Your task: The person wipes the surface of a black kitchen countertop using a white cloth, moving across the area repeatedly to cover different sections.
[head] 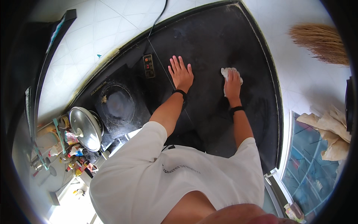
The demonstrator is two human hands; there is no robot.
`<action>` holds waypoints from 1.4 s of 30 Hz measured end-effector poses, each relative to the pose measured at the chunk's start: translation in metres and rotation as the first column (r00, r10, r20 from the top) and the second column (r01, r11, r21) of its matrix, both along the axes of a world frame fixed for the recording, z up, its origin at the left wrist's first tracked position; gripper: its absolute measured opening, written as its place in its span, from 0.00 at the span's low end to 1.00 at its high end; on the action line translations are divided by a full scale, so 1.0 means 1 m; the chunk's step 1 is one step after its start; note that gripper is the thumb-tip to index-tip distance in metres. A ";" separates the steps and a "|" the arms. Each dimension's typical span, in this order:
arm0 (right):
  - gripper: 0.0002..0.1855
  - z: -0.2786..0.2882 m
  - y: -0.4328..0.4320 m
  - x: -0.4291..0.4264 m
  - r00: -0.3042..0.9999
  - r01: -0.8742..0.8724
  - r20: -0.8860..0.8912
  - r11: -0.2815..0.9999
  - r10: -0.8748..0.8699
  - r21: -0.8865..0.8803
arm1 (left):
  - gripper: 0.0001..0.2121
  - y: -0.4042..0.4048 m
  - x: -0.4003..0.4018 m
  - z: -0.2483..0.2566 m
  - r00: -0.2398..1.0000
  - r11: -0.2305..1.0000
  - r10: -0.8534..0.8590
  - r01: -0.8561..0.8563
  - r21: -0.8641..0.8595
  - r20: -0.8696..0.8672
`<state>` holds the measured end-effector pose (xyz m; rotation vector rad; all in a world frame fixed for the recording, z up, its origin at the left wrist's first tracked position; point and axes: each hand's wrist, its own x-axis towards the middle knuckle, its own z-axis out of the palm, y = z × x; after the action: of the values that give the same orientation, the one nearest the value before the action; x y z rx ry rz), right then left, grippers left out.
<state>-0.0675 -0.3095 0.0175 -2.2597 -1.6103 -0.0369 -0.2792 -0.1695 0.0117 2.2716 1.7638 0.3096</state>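
My right hand (232, 87) presses a crumpled white cloth (228, 71) against the black countertop (207, 42), with parts of the cloth showing past the fingertips and along the hand's left side. Dark, damp-looking smears mark the surface around it. Palm down on the same counter, my left hand (181, 75) rests with its fingers spread and holds nothing. A power strip (149, 66) with lit red switches lies to the left of that hand, its black cord running up to the tiled wall.
A black induction cooktop (119, 105) stands at the left, with a lidded pan (86, 129) beyond it. Bottles and packets (74, 151) crowd the far left. To the right are a straw broom (318, 42) and torn cardboard (331, 131) above a blue tiled floor (302, 156).
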 end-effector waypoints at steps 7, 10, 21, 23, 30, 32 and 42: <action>0.20 -0.016 0.080 0.100 0.993 0.021 0.119 0.998 -0.029 0.064 | 0.28 -0.005 -0.003 0.003 0.999 0.999 0.047 -0.047 0.002 0.023; 0.19 -0.017 0.124 0.147 0.976 0.090 0.193 0.993 -0.102 0.071 | 0.28 -0.004 0.003 0.005 0.999 0.999 0.036 -0.036 -0.012 0.013; 0.24 0.017 0.066 0.049 0.973 -0.188 -0.130 0.982 0.191 0.034 | 0.28 -0.005 -0.003 0.005 0.998 0.998 0.058 -0.059 -0.023 -0.020; 0.23 0.025 0.086 0.071 0.893 -0.421 -0.168 0.907 0.417 0.010 | 0.28 -0.002 -0.003 0.005 0.998 0.998 0.063 -0.064 -0.030 -0.020; 0.16 -0.001 0.154 0.166 0.992 0.009 0.128 0.998 -0.016 0.057 | 0.28 0.002 0.009 0.006 0.999 0.999 0.054 -0.054 -0.004 0.000; 0.18 -0.006 0.150 0.156 0.994 0.034 0.105 0.999 -0.038 0.038 | 0.28 -0.002 0.007 0.009 0.998 0.998 0.056 -0.056 -0.008 0.019; 0.26 0.022 0.166 0.170 0.926 -0.253 -0.286 0.967 0.246 0.014 | 0.28 -0.003 -0.001 0.005 0.997 0.997 0.071 -0.073 -0.028 -0.043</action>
<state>0.1028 -0.1434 0.0392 -1.9488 -1.7273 0.3604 -0.2801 -0.1721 0.0171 2.2132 1.8614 0.2489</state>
